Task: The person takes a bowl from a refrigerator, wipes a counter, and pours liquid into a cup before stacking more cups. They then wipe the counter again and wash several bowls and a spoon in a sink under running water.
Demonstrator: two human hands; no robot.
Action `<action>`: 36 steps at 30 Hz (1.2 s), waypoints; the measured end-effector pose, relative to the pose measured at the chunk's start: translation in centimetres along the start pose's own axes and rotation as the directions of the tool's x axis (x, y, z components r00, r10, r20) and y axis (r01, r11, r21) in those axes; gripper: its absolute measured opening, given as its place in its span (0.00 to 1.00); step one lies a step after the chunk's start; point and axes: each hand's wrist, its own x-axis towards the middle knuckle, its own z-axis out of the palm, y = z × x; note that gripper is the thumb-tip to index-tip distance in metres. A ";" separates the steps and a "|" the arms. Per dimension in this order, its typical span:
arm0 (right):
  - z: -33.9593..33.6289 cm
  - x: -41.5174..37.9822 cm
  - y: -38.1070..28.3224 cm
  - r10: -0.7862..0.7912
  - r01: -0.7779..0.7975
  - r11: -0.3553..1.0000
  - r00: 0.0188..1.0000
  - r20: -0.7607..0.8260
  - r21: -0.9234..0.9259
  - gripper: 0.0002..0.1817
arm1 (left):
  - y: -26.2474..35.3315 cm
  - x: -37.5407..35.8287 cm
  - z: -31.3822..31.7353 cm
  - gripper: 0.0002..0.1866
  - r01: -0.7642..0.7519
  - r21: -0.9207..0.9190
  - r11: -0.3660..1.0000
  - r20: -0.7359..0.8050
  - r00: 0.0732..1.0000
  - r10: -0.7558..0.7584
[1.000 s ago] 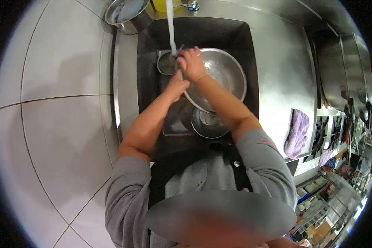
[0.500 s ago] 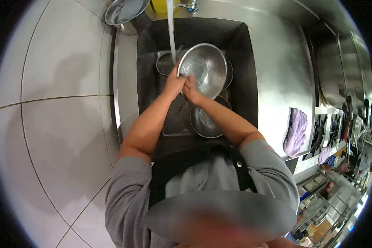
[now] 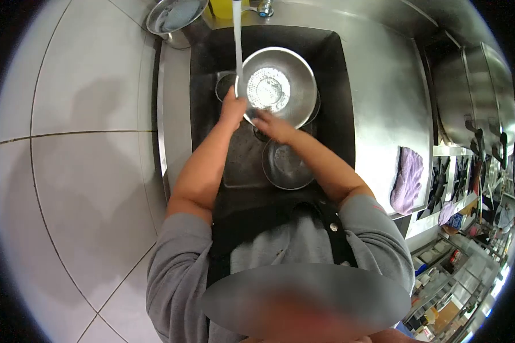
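Note:
A round metal bowl (image 3: pixel 298 86) is held over the sink, its inside facing up and a bright speckled patch on its bottom. My left hand (image 3: pixel 233 110) is closed around the bowl's left rim. At the near rim, my right hand (image 3: pixel 276 127) lies with its fingers stretched against the wall; they are slightly blurred and hold nothing I can see. A stream of water (image 3: pixel 238 51) comes down at the bowl's left edge. Below my right forearm, another metal bowl (image 3: pixel 286 168) rests in the sink. A further round rim (image 3: pixel 316 108) shows partly behind the held bowl.
The dark sink (image 3: pixel 203 63) surrounds the bowls. A metal pot (image 3: pixel 180 37) with cloudy contents stands at its upper left corner, beside a yellow container (image 3: pixel 221 8). On the steel counter (image 3: pixel 386 86) lies a purple cloth (image 3: pixel 408 180). Large metal pots (image 3: pixel 469 97) stand at right.
The held bowl has shifted up and left and tilted, now showing its bright bottom under the water. My left hand moved left with it; my right hand moved slightly down and right.

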 end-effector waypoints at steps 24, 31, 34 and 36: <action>-2.3 -2.5 -8.5 -0.447 0.108 0.889 0.419 -0.790 -0.445 0.19 | 4.7 -4.3 1.3 0.21 -0.333 0.261 0.906 -0.023 0.936 0.351; -12.9 3.2 0.8 0.349 0.113 0.716 0.797 -0.493 0.689 0.24 | 6.4 -5.2 0.5 0.22 -0.123 -0.283 0.951 0.014 0.991 0.132; -9.9 3.0 6.0 0.450 0.104 0.620 0.764 -0.462 0.777 0.28 | 5.1 -3.2 0.3 0.23 0.077 -0.640 0.764 0.062 0.997 -0.049; -5.6 1.3 7.0 0.508 0.318 0.258 0.758 -0.408 0.912 0.29 | 4.2 -3.0 0.2 0.22 0.170 -0.707 0.687 0.056 0.981 -0.185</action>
